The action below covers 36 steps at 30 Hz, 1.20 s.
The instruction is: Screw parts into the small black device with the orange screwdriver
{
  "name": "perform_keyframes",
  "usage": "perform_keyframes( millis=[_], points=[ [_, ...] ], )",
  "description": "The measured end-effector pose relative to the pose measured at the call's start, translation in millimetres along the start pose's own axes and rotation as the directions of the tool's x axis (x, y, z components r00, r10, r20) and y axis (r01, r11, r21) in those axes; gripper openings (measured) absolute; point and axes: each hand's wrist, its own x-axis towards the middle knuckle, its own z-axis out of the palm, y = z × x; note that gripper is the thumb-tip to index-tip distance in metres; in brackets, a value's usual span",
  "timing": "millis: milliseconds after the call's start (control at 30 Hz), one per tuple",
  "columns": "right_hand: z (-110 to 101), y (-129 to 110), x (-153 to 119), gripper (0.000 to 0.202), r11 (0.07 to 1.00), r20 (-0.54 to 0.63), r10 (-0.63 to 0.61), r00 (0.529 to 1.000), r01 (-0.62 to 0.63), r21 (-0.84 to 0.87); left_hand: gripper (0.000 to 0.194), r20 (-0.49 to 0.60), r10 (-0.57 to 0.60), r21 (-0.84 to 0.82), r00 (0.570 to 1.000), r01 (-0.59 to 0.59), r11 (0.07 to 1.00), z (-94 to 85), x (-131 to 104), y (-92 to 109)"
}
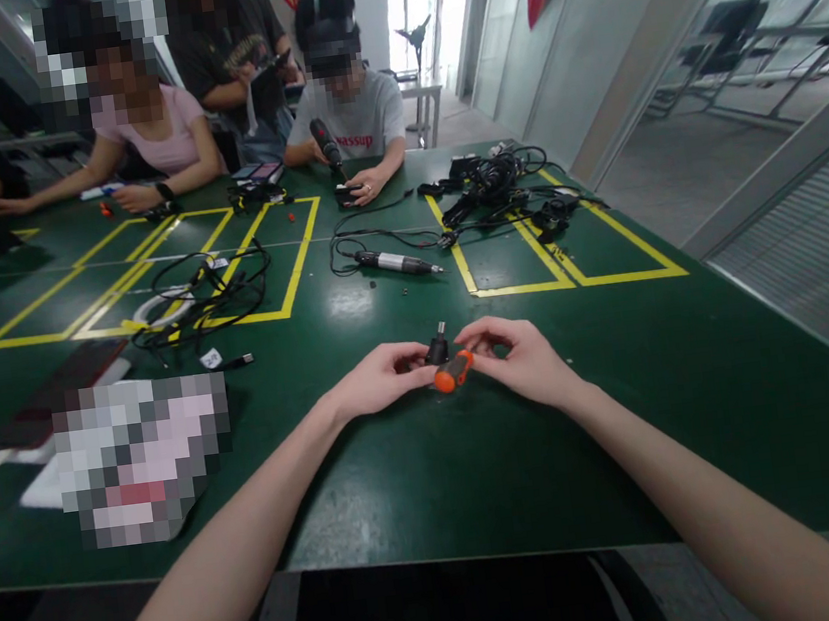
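My left hand (388, 376) is closed on a black plug (436, 352), whose metal end points away from me. In front of the plug is a short screwdriver (453, 373) with an orange and dark grey handle, its orange butt turned towards me. My right hand (517, 356) is closed on it from the right, thumb at the handle's far end. The screwdriver's shaft is hidden. Both hands are just above the green table (436, 489), close together.
Beyond my hands lies a corded electric screwdriver (395, 263). Black cables (230, 283) are at left, with a bigger cable heap (494, 185) at back right. A phone (54, 390) lies at left. Across the table, a person (351, 107) holds a power drill (325, 142).
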Motion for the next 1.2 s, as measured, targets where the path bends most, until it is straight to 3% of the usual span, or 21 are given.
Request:
perform_keyframes(
  millis=[233,600,833,1033,1200],
  points=[
    [7.9,-1.5,-2.4,0.012,0.991,-0.013,-0.009,1.000,0.011,0.131,0.042,0.010,0.003,-0.126,1.000,-0.002,0.992,-1.0,-2.1,4.7],
    [9.6,-6.4,-3.0,0.005,0.984,0.056,-0.055,0.997,0.044,0.172,0.037,0.037,-0.003,-0.160,0.999,0.009,0.987,0.2,-4.6,7.7],
    [10.7,-4.5,-3.4,0.008,0.992,0.098,-0.110,0.989,0.103,0.075,0.038,0.047,-0.015,-0.097,0.999,0.019,0.995,-2.6,-4.4,4.2],
    [11.1,-0.2,-5.0,0.010,0.966,0.174,-0.227,0.958,0.244,-0.082,0.033,0.023,-0.020,-0.031,1.000,0.021,0.999,-1.2,-3.2,-0.5],
    [12.1,2.1,-6.2,0.011,0.914,0.167,-0.311,0.936,0.342,-0.217,0.024,-0.011,0.016,0.142,1.000,-0.014,0.990,4.6,-3.9,3.9]
  ],
)
